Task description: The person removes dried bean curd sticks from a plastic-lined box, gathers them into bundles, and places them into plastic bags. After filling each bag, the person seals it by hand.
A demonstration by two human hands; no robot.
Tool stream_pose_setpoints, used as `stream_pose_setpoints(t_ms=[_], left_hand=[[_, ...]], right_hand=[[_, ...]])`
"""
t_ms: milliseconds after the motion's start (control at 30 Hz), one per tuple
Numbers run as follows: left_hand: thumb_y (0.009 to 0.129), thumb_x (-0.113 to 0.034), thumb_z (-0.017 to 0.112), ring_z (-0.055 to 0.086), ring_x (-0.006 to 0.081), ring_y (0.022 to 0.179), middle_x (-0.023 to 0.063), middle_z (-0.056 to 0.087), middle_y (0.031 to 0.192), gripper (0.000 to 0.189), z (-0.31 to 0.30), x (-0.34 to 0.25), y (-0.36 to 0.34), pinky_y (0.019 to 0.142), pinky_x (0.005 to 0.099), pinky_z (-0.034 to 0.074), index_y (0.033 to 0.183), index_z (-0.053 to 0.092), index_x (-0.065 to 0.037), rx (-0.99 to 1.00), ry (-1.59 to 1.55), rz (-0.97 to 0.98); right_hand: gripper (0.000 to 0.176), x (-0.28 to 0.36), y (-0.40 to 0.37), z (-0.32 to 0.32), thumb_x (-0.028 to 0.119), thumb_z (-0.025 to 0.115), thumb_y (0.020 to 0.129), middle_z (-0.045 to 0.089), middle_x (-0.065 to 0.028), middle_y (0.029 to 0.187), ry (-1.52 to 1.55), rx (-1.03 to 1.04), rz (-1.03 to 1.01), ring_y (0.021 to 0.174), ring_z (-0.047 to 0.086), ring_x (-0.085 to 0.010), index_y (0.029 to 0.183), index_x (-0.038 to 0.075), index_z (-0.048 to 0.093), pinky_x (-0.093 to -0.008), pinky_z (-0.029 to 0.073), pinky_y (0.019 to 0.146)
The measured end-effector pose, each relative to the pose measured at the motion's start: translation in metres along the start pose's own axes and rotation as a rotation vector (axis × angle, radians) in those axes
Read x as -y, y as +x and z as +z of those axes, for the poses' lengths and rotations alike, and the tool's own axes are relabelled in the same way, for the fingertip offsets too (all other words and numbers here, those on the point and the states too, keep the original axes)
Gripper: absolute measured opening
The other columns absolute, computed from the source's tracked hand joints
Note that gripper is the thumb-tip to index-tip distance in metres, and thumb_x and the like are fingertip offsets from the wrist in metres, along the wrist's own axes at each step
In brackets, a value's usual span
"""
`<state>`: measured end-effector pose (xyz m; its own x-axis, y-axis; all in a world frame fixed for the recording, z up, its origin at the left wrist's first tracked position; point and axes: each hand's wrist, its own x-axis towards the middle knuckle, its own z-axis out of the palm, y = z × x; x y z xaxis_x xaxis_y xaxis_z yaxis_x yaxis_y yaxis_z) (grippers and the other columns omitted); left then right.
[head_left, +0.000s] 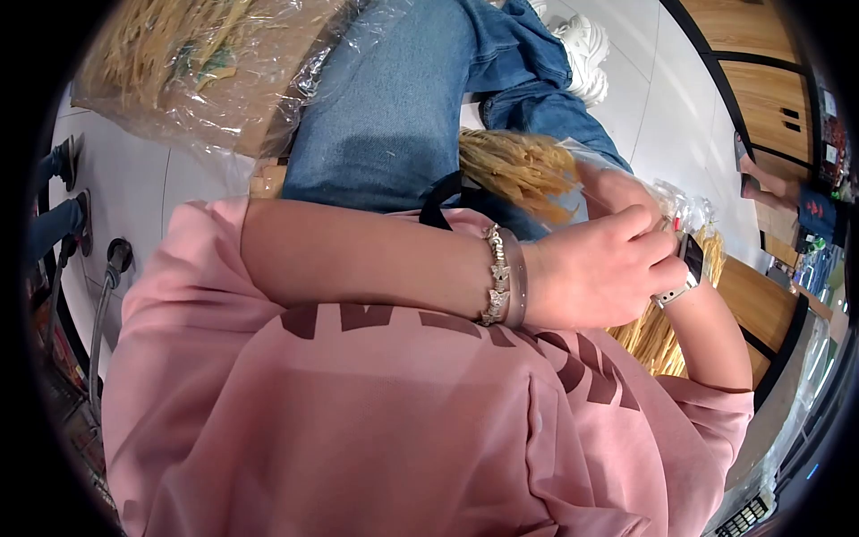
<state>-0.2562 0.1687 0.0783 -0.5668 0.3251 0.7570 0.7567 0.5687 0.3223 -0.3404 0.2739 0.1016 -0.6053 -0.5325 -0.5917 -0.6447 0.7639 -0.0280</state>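
Plastic bag (689,208) looks glossy, the sweatshirt (358,430) matt cloth, jeans (385,116) coarse denim, bracelet (494,273) shiny metal.

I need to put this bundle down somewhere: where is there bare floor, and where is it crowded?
Bare white tile lies between the plastic-wrapped straw bag and the pink sleeve, and again between the white shoe and the wooden cabinet. The lap is crowded: left hand and right hand meet at the straw bundle.
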Motion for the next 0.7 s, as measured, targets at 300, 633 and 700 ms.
stream_pose_setpoints(t_ms=[300,633,700], left_hand=[[0.061,-0.024,0.055,0.05,0.0276,0.099,0.0053,0.053,0.093,0.02,0.001,0.006,-0.002,0.08,0.0346,0.037,0.065,0.066,-0.007,0.05,-0.022,0.015],[0.065,-0.021,0.058,0.045,0.0158,0.081,-0.0026,0.046,0.08,0.009,-0.011,0.024,-0.016,0.077,0.031,0.035,0.058,0.061,-0.017,-0.061,0.147,-0.05],[0.065,-0.021,0.058,0.045,0.0151,0.08,-0.0034,0.045,0.08,0.009,-0.021,0.027,-0.026,0.076,0.0307,0.035,0.057,0.06,-0.018,-0.033,0.143,-0.049]], right_hand=[[0.023,-0.011,0.023,0.018,0.018,0.054,0.081,0.061,-0.0204,0.083,0.059,-0.093,-0.129,0.077,0.058,-0.0382,0.099,0.002,0.056,-0.0424,0.045,0.064],[0.029,0.001,-0.009,-0.048,0.006,0.053,0.08,0.064,-0.017,0.096,0.375,0.179,-0.276,0.089,0.06,-0.0345,0.108,0.004,0.058,-0.0358,0.047,0.076],[0.029,0.005,-0.021,-0.106,-0.003,0.056,0.078,0.065,-0.0131,0.096,0.296,0.415,-0.342,0.088,0.063,-0.0242,0.107,0.0,0.061,-0.0317,0.049,0.077]])
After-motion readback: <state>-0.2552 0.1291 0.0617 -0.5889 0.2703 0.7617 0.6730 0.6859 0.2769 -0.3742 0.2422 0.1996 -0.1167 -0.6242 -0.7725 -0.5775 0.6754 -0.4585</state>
